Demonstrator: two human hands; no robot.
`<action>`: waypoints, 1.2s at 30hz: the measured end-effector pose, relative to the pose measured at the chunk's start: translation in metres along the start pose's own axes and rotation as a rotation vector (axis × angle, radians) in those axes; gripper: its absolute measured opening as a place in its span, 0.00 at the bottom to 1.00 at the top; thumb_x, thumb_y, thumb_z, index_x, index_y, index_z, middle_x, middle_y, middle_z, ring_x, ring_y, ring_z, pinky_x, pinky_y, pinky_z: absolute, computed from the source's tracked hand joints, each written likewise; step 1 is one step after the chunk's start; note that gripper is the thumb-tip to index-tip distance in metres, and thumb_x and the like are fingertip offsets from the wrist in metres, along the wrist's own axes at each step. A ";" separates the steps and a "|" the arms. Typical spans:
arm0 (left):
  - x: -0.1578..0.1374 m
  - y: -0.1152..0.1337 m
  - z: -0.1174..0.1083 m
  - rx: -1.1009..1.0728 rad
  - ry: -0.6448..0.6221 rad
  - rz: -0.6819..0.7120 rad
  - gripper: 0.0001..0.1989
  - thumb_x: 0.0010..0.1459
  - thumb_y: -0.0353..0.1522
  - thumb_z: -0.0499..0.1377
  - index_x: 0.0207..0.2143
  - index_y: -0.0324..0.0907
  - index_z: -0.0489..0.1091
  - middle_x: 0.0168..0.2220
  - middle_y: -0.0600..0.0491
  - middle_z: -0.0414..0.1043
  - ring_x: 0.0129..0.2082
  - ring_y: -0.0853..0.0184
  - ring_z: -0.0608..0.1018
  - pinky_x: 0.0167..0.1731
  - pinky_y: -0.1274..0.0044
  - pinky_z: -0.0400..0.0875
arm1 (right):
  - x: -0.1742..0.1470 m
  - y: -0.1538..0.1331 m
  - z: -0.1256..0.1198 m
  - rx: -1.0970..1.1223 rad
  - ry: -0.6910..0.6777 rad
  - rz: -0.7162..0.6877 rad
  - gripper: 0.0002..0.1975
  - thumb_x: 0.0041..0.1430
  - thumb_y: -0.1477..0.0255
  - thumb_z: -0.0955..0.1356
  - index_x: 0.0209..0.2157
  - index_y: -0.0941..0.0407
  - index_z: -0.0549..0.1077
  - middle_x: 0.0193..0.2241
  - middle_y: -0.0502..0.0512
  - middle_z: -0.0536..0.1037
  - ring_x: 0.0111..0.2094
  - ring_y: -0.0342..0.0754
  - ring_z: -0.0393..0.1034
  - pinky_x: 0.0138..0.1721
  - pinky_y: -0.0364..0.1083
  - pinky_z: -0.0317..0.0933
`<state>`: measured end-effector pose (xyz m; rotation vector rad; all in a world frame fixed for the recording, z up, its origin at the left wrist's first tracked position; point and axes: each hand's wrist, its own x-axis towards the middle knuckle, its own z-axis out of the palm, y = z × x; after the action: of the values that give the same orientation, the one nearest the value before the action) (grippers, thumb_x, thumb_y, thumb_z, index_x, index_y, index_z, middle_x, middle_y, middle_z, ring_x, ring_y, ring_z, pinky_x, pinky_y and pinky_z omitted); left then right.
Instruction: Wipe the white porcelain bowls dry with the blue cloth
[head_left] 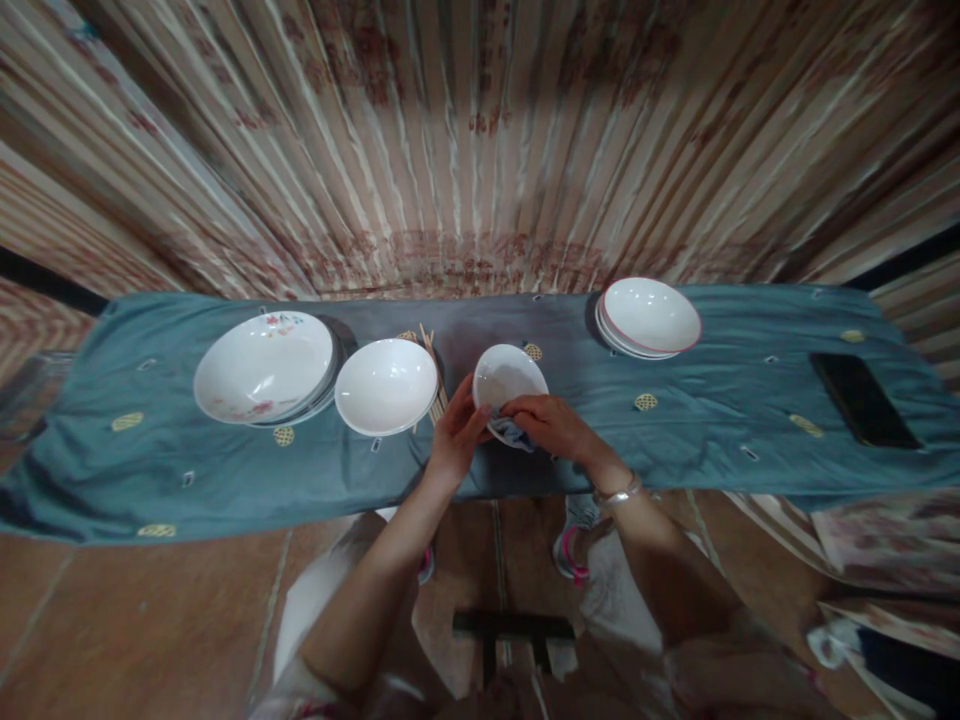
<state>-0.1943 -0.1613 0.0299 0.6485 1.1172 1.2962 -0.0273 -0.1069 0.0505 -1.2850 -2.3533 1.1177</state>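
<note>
Near the front middle of the table, my left hand grips the left rim of a small white bowl, which is tilted toward me. My right hand is closed on a bluish-grey cloth, pressed against the near inside of that bowl. Part of the cloth is hidden under my right fingers. Just left of my left hand lie several wooden chopsticks, partly covered by a larger white bowl.
Large flower-patterned plates are stacked at the left. Red-rimmed white bowls form a stack at the back right. A black phone lies at the far right on the teal tablecloth. A pleated curtain hangs behind the table.
</note>
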 end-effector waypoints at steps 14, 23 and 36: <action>-0.002 0.002 0.001 0.004 -0.003 -0.011 0.44 0.46 0.46 0.72 0.64 0.48 0.65 0.49 0.48 0.79 0.46 0.58 0.80 0.40 0.71 0.80 | 0.002 -0.007 0.018 0.393 0.154 -0.160 0.20 0.66 0.68 0.61 0.54 0.56 0.76 0.54 0.56 0.79 0.56 0.48 0.72 0.61 0.49 0.62; -0.002 0.000 0.001 0.000 -0.020 0.000 0.44 0.47 0.46 0.71 0.65 0.48 0.64 0.53 0.46 0.77 0.49 0.55 0.79 0.41 0.70 0.80 | 0.006 -0.005 0.026 0.300 0.265 -0.157 0.24 0.67 0.70 0.61 0.62 0.54 0.68 0.68 0.56 0.64 0.69 0.48 0.56 0.71 0.51 0.47; -0.004 -0.001 0.002 0.005 -0.025 0.014 0.42 0.46 0.45 0.72 0.63 0.49 0.66 0.53 0.47 0.77 0.50 0.55 0.79 0.44 0.68 0.79 | 0.012 -0.001 0.024 -0.079 0.394 -0.141 0.27 0.68 0.72 0.58 0.66 0.61 0.60 0.70 0.67 0.55 0.72 0.58 0.48 0.71 0.62 0.47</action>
<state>-0.1919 -0.1648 0.0303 0.6753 1.0978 1.2943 -0.0476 -0.1097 0.0330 -1.2121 -2.1659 0.6634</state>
